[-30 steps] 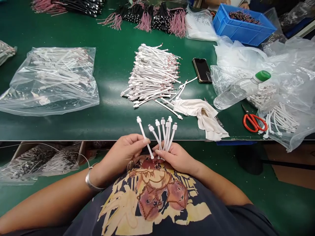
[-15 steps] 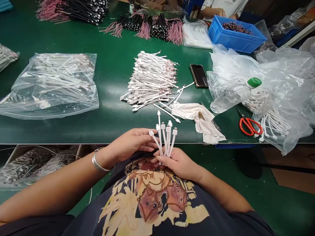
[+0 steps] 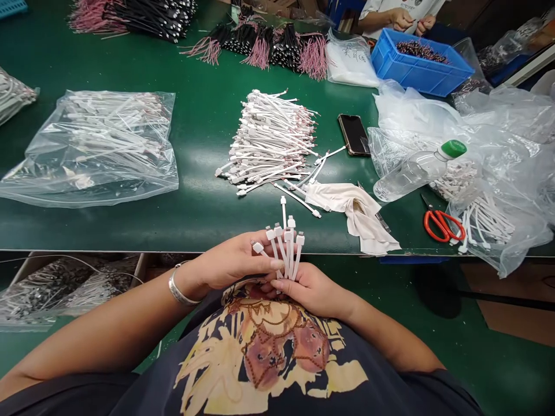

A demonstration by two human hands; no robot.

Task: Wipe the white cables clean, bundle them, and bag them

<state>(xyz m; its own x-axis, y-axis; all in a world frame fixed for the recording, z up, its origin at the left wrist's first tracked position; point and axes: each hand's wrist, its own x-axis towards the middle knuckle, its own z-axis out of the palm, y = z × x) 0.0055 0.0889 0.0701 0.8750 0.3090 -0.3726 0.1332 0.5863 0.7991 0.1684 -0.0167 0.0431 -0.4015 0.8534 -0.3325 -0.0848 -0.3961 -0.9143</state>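
Observation:
A fanned bunch of short white cables [image 3: 288, 248] with small plugs at their upper ends stands upright in front of my body. My right hand [image 3: 318, 289] is closed around its lower end, thumb across the front. From the other side my left hand [image 3: 238, 257] grips the same bunch, its thumb pressed on the cables and its fingers behind them. Beyond my hands, a large pile of similar white cables [image 3: 273, 138] lies on the green table [image 3: 199, 219], with a few loose cables [image 3: 299, 199] at its near edge.
A clear bag of cables [image 3: 121, 144] lies left. To the right are a beige cloth [image 3: 351, 202], a phone [image 3: 354, 134], a bottle [image 3: 407, 173], red-handled scissors [image 3: 442, 224] and plastic bags [image 3: 511, 144]. A co-worker's hands [image 3: 411, 22] are behind a blue bin [image 3: 420, 69].
My left hand has moved right and closed on the cables. The bunch has fanned out differently, with more plugs leaning left. The co-worker's hands have lifted a little.

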